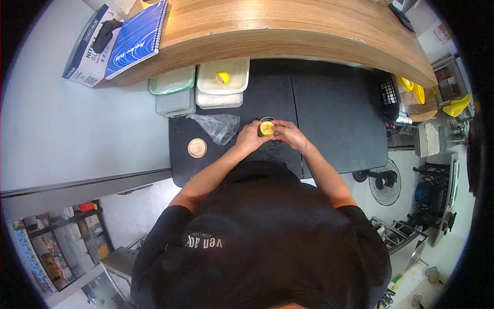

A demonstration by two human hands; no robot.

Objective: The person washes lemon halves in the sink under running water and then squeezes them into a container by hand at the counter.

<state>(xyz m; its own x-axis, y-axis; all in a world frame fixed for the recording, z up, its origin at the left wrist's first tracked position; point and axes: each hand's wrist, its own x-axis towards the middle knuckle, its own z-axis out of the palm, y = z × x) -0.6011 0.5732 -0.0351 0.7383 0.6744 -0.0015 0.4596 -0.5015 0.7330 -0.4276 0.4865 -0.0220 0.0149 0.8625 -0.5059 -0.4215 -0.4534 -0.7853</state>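
A cut lemon half (pixel 266 128), its pale yellow cut face turned up, is between my two hands near the table's front edge. My left hand (pixel 249 137) is closed around its left side. From the right, my right hand (pixel 289 135) pinches its edge with thumb and fingers. Just behind the lemon shows the round rim of a small vessel (pixel 267 119); its body is mostly hidden by my hands. A crumpled clear plastic bag (pixel 218 126) lies left of my left hand, and a round wooden disc (pixel 197 148) sits farther left.
Another lemon piece (pixel 222 78) rests on the stacked lidded containers (pixel 243 85) at the back left. Beyond the black table (pixel 339 118) runs a raised wooden shelf (pixel 247 41) with a blue notebook (pixel 138 38) and glove box (pixel 85 51). A black basket (pixel 389 95) stands at right.
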